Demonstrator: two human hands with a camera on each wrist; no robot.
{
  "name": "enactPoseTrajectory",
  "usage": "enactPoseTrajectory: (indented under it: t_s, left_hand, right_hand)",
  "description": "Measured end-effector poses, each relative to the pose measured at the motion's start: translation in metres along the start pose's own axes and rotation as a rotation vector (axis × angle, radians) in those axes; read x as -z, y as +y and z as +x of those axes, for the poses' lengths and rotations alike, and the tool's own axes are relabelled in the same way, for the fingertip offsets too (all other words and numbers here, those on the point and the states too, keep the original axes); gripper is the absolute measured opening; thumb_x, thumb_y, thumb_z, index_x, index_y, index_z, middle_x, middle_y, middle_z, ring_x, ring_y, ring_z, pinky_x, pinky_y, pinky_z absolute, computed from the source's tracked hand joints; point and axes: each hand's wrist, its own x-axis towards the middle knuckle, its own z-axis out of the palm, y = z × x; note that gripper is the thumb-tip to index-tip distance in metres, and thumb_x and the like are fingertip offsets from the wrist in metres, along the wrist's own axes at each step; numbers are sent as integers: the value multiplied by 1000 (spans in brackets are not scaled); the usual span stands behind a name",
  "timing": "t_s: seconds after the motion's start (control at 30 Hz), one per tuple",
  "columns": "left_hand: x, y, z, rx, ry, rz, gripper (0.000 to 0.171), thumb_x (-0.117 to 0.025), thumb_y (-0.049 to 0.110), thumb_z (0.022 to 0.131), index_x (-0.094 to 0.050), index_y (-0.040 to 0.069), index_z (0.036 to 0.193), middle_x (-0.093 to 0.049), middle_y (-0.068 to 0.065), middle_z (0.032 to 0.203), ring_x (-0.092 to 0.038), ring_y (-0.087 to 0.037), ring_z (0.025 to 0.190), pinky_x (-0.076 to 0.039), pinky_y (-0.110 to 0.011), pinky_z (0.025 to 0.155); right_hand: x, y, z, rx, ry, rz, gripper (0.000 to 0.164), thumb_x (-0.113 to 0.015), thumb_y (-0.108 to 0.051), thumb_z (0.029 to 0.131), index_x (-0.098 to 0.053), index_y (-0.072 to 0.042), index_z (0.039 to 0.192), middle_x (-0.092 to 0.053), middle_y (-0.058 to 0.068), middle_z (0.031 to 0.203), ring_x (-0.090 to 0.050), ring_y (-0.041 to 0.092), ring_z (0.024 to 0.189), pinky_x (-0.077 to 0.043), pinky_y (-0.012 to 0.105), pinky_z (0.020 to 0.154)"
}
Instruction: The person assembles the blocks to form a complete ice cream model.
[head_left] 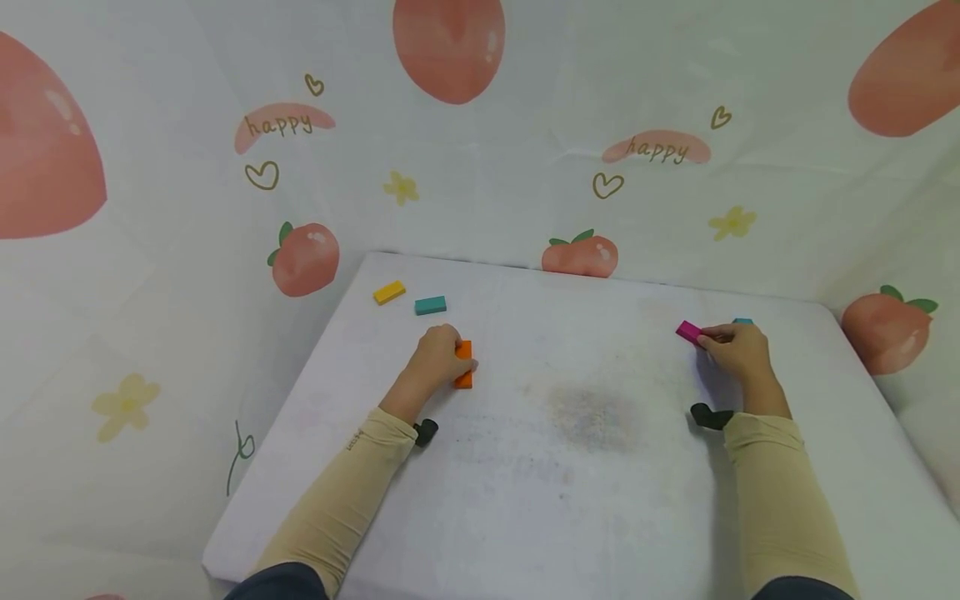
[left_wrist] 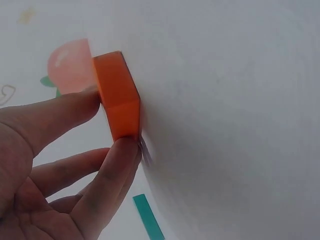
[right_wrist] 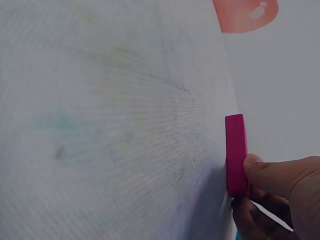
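left hand: thumb and fingertips pinch the orange block, parted only by its width
orange block: at the left part of the worktop; cannot tell if it touches the surface
right hand: thumb and fingers pinch one end of the pink block
pink block: at the far right part of the worktop, jutting left past the fingertips
teal block: lies just beyond the left hand
yellow block: near the teal block, to its left
blue block: mostly hidden behind the right hand
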Motion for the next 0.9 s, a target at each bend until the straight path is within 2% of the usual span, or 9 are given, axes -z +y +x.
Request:
enactPoseTrajectory:
  t_s: [0.23, 0.57, 0.9]
  left_hand:
    - [-2, 5, -4, 26, -30, 1, 52, -83, 26, 93, -65, -8, 128, -69, -18, 119, -62, -29, 102, -59, -42, 97]
    - [-6, 9, -6, 1, -26, 16, 47, -85, 25, 92, -69, -7, 122, -71, -16, 113, -63, -26, 96, -59, -39, 91]
    - [-9, 16, -11, 3, -37, 17, 47, -86, 25, 91, -69, -7, 121, -71, -15, 112, -63, -25, 95, -59, -39, 90]
  right_hand:
    - [-3, -4, -4, 14, 12, 12, 37, -65, -21, 105, -72, 9, 126, -69, 30, 114, -57, 31, 96, -45, 26, 67]
    - [-7, -8, -5, -16, -28, 39, 41, -62, -24, 107, -69, 7, 131, -66, 29, 118, -55, 32, 99, -47, 24, 66]
    - [-11, -12, -7, 7, -25, 48, 40, -62, -23, 107, -69, 8, 131, -66, 32, 123, -59, 38, 106, -46, 23, 68]
